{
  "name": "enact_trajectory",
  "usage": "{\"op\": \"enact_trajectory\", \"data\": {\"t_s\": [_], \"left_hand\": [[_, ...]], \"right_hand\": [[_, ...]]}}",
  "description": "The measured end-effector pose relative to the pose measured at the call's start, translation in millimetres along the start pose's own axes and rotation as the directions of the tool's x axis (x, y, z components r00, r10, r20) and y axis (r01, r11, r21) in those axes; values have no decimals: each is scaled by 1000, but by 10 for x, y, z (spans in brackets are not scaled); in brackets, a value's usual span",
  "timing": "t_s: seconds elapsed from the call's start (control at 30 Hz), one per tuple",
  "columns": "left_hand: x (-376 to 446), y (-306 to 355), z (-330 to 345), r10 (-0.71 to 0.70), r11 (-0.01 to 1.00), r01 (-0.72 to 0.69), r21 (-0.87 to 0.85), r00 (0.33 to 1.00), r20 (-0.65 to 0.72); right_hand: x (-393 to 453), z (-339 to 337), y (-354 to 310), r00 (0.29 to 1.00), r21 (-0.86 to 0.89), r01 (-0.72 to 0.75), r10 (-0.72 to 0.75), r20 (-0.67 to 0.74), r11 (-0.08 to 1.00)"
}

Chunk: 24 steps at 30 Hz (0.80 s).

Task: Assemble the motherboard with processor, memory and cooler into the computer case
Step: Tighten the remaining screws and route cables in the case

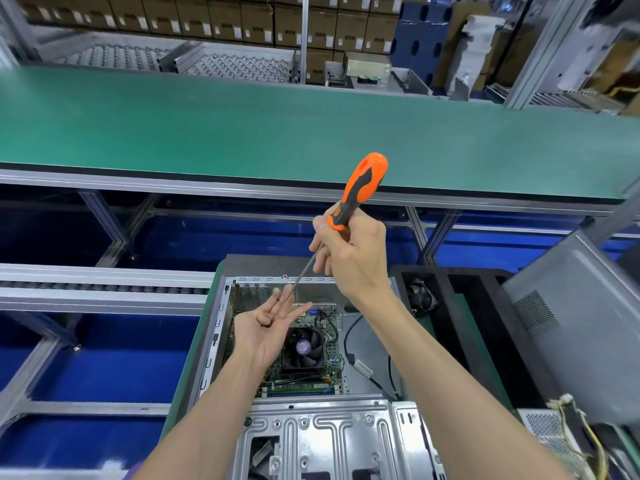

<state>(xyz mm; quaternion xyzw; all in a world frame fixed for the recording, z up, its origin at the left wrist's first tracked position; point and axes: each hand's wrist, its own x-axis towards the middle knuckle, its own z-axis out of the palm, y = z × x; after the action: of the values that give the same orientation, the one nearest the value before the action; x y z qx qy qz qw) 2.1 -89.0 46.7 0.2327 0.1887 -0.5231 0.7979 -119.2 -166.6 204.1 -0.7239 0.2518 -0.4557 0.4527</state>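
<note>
Over the case: both hands are raised above the open case [221,341], which lies flat on the bench with the motherboard [332,358] seated inside
Right hand: right hand [349,258] is wrapped round the lower end of the orange-and-black handle of a screwdriver [363,181], handle pointing to 1 o'clock, shaft running down toward 7 o'clock
Left hand: left hand [266,327] is palm up, at 7 o'clock from the right hand; some fingers are straight, others curled in over the palm, so I cannot tell whether it grips anything
Screw: a small dark screw [279,300] sits at the screwdriver tip, against the left fingers
Another dark bit: lies in the curled fingers, too small to name
Cooler: the cooler [306,348] with its fan is on the board, just at 4 o'clock from the left palm
Cables: black cables [349,337] trail across the case floor at 3 o'clock from the cooler
Belt: a green belt [242,126] runs across at 12 o'clock
Panel: a grey panel [571,323] leans at 3 o'clock
</note>
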Motion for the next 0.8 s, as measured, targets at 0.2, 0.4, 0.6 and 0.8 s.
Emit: {"op": "enact_trajectory", "data": {"t_s": [0.2,0.4,0.6,0.8], "left_hand": [[52,-6,-63,-14,1000,14,15,1000,19],[77,-22,-117,-30,986,37,166,999,-41],[121,-56,-135,2,959,27,283,995,-102],[107,-27,-104,-56,963,38,268,997,58]], "right_hand": [[66,-74,-49,1000,9,12,-12,-18,1000],[136,-180,-119,997,40,21,-18,-72,999],[211,-248,-182,994,9,60,-59,-91,998],[234,-252,-189,993,-14,73,-74,-96,997]]}}
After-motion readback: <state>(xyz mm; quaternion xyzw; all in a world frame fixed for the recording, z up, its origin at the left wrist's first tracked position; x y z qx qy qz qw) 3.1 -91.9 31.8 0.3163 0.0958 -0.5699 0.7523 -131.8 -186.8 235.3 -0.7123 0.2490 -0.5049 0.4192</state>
